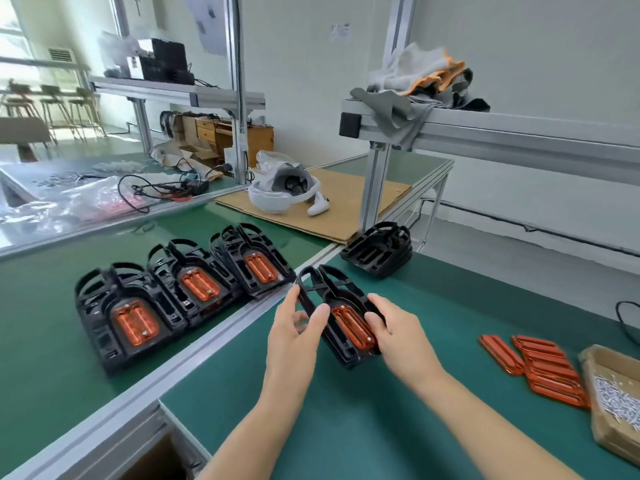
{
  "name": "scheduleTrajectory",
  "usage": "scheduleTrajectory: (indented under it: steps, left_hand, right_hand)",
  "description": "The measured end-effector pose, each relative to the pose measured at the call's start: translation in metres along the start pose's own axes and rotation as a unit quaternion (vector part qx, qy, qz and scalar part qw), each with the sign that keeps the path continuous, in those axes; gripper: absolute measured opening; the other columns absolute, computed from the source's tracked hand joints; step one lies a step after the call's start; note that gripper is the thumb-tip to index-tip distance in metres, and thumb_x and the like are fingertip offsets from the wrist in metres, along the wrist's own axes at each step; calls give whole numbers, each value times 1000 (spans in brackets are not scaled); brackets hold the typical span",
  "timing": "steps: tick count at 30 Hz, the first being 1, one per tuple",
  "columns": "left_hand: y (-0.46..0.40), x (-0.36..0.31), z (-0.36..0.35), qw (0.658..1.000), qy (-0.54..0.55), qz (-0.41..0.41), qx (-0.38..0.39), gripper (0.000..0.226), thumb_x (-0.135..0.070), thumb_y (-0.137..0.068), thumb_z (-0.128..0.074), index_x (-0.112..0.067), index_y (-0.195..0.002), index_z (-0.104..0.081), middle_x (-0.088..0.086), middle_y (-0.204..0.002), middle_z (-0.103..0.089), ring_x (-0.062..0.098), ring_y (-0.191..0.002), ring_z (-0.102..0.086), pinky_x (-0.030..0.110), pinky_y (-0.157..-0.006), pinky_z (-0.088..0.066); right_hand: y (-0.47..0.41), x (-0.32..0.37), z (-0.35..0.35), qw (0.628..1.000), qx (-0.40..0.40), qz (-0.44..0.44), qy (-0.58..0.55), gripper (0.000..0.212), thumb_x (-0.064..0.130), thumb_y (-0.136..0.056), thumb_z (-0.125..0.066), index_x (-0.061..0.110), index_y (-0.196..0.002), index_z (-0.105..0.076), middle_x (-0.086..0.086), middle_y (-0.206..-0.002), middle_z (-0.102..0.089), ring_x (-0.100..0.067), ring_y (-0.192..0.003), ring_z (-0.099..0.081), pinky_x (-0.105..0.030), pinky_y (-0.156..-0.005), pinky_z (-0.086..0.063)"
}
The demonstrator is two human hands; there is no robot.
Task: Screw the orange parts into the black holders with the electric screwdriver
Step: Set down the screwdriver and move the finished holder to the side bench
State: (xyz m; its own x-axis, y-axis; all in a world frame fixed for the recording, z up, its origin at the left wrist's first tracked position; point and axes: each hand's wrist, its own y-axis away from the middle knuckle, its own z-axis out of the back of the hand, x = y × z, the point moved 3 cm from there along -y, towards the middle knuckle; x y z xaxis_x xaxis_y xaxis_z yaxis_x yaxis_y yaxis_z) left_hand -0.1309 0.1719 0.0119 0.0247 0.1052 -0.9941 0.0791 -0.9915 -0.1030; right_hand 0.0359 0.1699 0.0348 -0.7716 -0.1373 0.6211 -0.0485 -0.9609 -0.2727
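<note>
Green bench (398,427): holders (377,249), orange parts (540,368).

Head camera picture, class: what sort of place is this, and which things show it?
Probably a small assembly workshop: green bench with aluminium frame, three stacks of finished black holders, spare orange parts, a box of screws.

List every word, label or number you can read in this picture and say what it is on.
None can be read.
Paper sheets on the wall: print too blurred.
Paper on the post: marks blurred, illegible.
Black holder in the hands, orange parts, box of screws: no text visible.
</note>
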Motion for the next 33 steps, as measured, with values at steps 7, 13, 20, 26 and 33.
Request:
scheduleTrajectory:
  steps: [7,13,20,26,33]
  left_hand:
    - [-33,-20,52,991,-21,-34,-127,74,-24,-90,-61,-31,-150,-19,-16,-150,-26,-4,-124,-30,21,-100,-27]
    - [-71,-24,101,979,-25,-19,-204,69,-12,-93,-53,-23,-151,-18,-8,-154,-24,0,-124,-28,21,-96,-24]
    - [-108,-29,137,955,-49,-35,-289,63,-8,-96,-46,-17,-151,-17,1,-152,-24,-8,-106,-43,23,-93,-41]
    - [-123,-28,148,929,-217,-26,-298,61,-8,-98,-38,-11,-152,-9,6,-159,-12,25,-141,-23,38,-113,-22]
    - [-141,-18,146,868,-392,1,-306,65,0,-95,-35,0,-149,2,12,-159,0,22,-147,-2,43,-116,6]
  right_hand:
    - [-37,72,-60,997,30,76,1,27,15,-103,-39,3,-123,-54,-11,-117,-62,-30,-105,-55,-36,-84,-39]
    - [-71,118,-99,990,52,132,3,37,11,-103,-37,4,-139,-44,-10,-139,-50,-25,-126,-46,-32,-100,-34]
    - [-95,147,-135,981,75,171,55,51,-5,-93,-39,6,-143,-41,-10,-145,-42,-29,-132,-37,-35,-108,-31]
    - [-110,159,-157,976,73,187,88,53,-14,-86,-45,4,-137,-45,-11,-138,-47,-29,-125,-43,-36,-102,-39]
    - [-117,160,-173,964,66,208,151,50,-15,-84,-48,4,-130,-45,-12,-140,-43,-29,-123,-41,-33,-93,-42]
